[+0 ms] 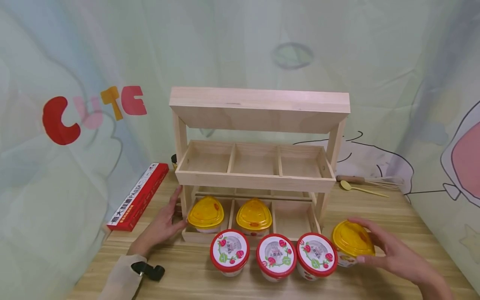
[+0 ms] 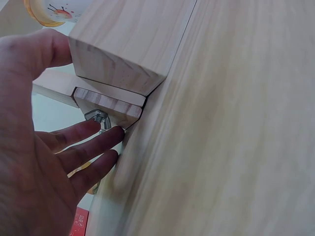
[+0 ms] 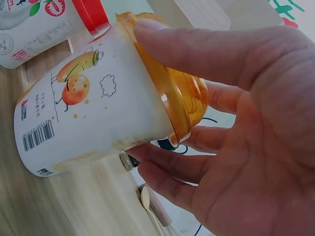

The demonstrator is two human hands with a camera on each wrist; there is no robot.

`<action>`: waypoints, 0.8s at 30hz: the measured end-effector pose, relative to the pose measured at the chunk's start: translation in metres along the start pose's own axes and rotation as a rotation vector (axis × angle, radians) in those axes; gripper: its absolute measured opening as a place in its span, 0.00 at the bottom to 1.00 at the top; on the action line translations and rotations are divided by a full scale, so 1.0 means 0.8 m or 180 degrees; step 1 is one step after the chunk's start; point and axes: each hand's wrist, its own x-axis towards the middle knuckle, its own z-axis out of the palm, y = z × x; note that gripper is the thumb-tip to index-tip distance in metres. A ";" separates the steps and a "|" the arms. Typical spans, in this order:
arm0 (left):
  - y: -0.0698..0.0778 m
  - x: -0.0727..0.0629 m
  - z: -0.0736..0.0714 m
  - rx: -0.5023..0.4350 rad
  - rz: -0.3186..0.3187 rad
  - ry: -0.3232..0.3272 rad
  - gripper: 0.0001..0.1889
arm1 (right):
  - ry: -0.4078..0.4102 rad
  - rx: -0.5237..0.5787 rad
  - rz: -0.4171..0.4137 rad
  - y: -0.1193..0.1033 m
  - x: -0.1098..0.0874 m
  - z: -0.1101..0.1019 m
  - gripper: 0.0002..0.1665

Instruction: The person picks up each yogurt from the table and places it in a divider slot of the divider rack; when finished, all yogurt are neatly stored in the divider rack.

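Yellow-lidded cup [image 1: 351,238]: in the head view, right of the red-lidded cups [image 1: 316,255], near the wooden rack [image 1: 255,179]. Left wrist view: the left hand [image 2: 44,147], loosely spread, touches the rack, probably steadying it. Right wrist view: the right hand [image 3: 256,118] holds the cup near its lid [image 3: 184,93], likely for purchase.

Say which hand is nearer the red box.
Left. The left hand is beside the red box; the right hand, holding a yellow-lidded cup, is past the rack's right end.
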 end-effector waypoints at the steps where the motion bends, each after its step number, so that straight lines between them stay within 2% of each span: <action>1: 0.000 0.000 0.000 -0.0003 0.0009 0.0001 0.60 | 0.0005 -0.0016 0.0012 0.000 0.000 0.000 0.50; 7: 0.003 0.001 -0.001 -0.0017 0.0008 -0.0007 0.60 | 0.0112 -0.0134 -0.0053 0.002 -0.003 -0.006 0.50; 12: 0.003 0.001 -0.001 -0.0017 -0.0023 0.0001 0.60 | 0.0194 -0.0101 -0.0170 -0.002 -0.002 -0.015 0.51; 19: 0.002 0.000 -0.001 0.0020 -0.0036 0.0002 0.61 | 0.0310 -0.0044 -0.0511 -0.022 0.007 -0.028 0.53; 24: -0.001 0.000 -0.001 -0.0005 -0.0032 -0.0010 0.61 | 0.0338 0.0052 -0.0592 -0.038 0.015 -0.036 0.55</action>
